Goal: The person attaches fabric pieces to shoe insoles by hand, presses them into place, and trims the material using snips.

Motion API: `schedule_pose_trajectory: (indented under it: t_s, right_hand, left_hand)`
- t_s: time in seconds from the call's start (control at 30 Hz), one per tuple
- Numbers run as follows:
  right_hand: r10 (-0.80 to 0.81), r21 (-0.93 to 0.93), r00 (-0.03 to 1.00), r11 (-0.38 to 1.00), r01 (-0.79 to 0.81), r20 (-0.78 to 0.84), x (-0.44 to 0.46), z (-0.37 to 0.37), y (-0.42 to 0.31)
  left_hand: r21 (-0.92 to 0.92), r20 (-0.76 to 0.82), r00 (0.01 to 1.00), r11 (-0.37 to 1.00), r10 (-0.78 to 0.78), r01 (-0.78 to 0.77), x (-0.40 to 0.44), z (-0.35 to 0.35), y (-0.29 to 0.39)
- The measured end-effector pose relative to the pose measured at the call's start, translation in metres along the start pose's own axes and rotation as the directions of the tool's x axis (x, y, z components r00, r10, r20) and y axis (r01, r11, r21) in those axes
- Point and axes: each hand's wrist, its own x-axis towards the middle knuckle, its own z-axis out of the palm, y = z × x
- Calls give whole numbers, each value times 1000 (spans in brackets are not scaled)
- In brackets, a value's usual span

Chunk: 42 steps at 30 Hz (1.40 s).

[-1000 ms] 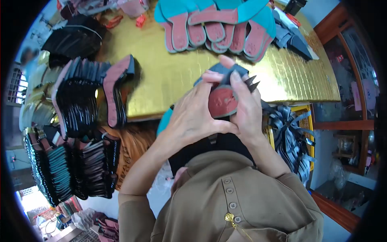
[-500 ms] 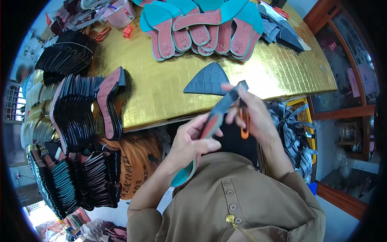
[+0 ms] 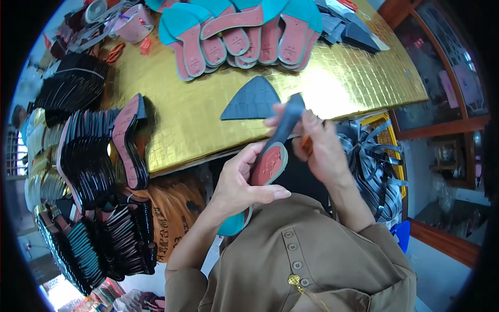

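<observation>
My left hand point(image 3: 241, 179) is closed around a shoe insole point(image 3: 269, 165), whose pink heel end faces up. Its teal end point(image 3: 232, 224) shows below my wrist. A dark blue-grey strip point(image 3: 289, 118) rises from the heel end, blurred at its top. My right hand point(image 3: 325, 148) is curled beside the strip, with an orange-handled tool point(image 3: 306, 144) in its fingers. Most of that tool is hidden, and whether the hand also grips the strip I cannot make out. Behind the strip, a dark blue-grey pointed leather piece point(image 3: 252, 100) lies on the gold table point(image 3: 187, 125).
A pile of pink and teal insoles point(image 3: 244, 41) covers the table's far side. Stacked dark-edged insoles point(image 3: 88, 156) stand at the left, near a pink tub point(image 3: 136, 25). Dark leather pieces point(image 3: 358, 36) lie far right. A yellow basket point(image 3: 397, 151) of straps stands below.
The insole's pink heel face has turned more toward me. The orange handle, hanging below my right hand before, is now mostly hidden in it. The view has shifted slightly.
</observation>
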Motion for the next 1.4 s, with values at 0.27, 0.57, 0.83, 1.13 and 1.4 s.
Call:
schedule_pose_trajectory:
  t_s: [0.27, 0.57, 0.83, 1.13, 1.4]
  right_hand:
    - [-20, 141, 993, 990, 4, 114, 13, -11, -18]
    - [8, 231, 1000, 973, -1, -29, -43, -6, -22]
    - [-547, -398, 836, 777, 488, -41, -13, 16, -5]
    - [-386, -82, 920, 921, 380, -72, 60, 6, -52]
    - [-405, -311, 905, 851, 424, 128, -4, -17, -1]
  left_hand:
    - [219, 67, 968, 943, 240, -249, -21, -11, 1]
    - [818, 36, 814, 451, 580, -357, -2, -28, 13]
    - [703, -91, 578, 464, 811, -540, 88, -9, 11]
    - [-63, -270, 873, 898, 405, -436, 108, 7, 62]
    - [-62, -387, 860, 921, 332, -384, 113, 2, 17]
